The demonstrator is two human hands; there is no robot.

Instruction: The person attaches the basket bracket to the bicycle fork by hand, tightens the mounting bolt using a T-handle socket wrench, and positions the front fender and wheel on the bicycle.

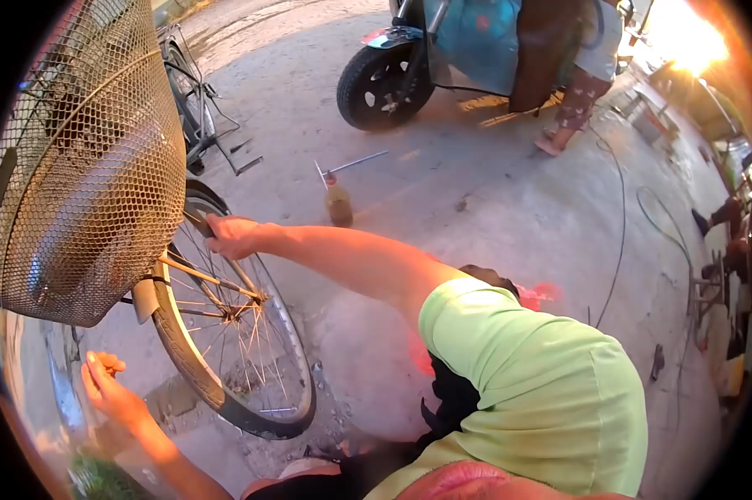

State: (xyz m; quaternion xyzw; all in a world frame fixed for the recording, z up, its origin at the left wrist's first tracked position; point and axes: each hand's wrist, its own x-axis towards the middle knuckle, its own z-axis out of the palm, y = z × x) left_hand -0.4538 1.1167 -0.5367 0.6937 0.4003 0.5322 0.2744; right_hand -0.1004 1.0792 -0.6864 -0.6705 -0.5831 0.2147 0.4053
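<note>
A bicycle wheel (226, 312) with thin spokes and a rusty hub stands in front of me, below a wire mesh basket (101, 175). My right hand (233, 237) reaches across to the wheel's upper far side, its fingers closed on the dark tyre (268, 427) at the rim. Part of that grip is hidden behind the hand. On the near side of the wheel, my left hand (109, 390) is raised in the air below the basket, apart from the tyre. Its fingers are loosely bent and apart, with nothing visible in them.
A bottle (338, 204) with brownish contents stands beyond the wheel, near a metal rod (358, 162). Another bicycle (194, 108) is at the back left. A person's leg (578, 104) shows beside a three-wheeler or scooter (393, 83). Cables (622, 217) lie on the ground at right.
</note>
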